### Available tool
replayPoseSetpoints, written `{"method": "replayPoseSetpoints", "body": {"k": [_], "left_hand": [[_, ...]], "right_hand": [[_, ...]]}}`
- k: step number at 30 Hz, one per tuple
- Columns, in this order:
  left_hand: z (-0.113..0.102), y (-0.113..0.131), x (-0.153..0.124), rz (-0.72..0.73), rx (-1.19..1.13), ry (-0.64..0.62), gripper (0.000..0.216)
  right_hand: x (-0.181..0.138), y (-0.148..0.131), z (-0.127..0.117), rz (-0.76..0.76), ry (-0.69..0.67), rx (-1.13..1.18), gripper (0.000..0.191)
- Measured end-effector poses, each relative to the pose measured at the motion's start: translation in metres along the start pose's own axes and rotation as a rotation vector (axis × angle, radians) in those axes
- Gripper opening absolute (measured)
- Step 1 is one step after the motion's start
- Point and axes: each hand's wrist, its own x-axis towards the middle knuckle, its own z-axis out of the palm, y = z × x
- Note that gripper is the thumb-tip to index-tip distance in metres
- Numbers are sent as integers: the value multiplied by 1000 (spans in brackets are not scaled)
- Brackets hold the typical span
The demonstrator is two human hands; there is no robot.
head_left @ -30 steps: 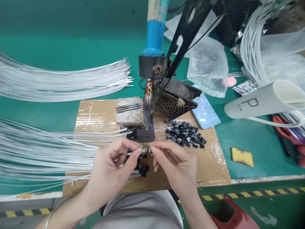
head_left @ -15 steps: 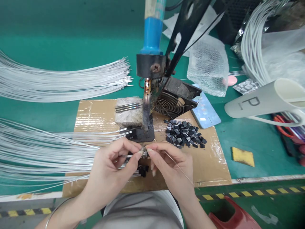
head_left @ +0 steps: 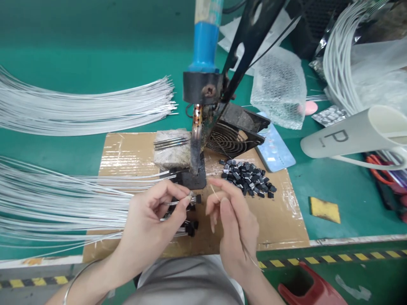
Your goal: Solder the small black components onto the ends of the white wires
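My left hand (head_left: 155,216) pinches a white wire close to its end, where a small black connector (head_left: 198,198) with metal terminals sticks out past the fingertips. A short gap to the right, my right hand (head_left: 233,222) is closed around a thin strand of solder wire (head_left: 215,193), its tip pointing up and the tail running back along the wrist. Beyond both hands, a blue-handled soldering iron (head_left: 196,144) is clamped with its tip pointing down over a dark pad (head_left: 197,180). Under the left hand lie several wires ending in black connectors (head_left: 190,228).
Loose black connectors (head_left: 248,178) are heaped on the cardboard (head_left: 276,220). A small fan (head_left: 232,137) sits behind them. Bundles of white wires (head_left: 95,110) cover the left side. At right are a white mug (head_left: 337,135), a yellow sponge (head_left: 324,209) and a blue card-like item (head_left: 276,148).
My right hand has let go of the connector and drawn back to the right with the solder wire. My left hand has stayed nearly in place, still pinching the wire.
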Motion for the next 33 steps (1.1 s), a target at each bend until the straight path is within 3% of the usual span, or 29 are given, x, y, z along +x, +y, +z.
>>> {"method": "replayPoseSetpoints", "body": {"k": [6,9,14,33], "left_hand": [[0,-3,5,-1,21,18,9],[0,-2,8,9,39,24,8],[1,2,12,-5,77,25,9],[0,15,22,-2,23,86,11]], "right_hand": [[1,-1,-2,-9,24,-96,13],[4,-1,-4,-79,26,-108,26],[13,0,0,-145,44,24,19],[21,-5,8,-52,63,197,24]]}}
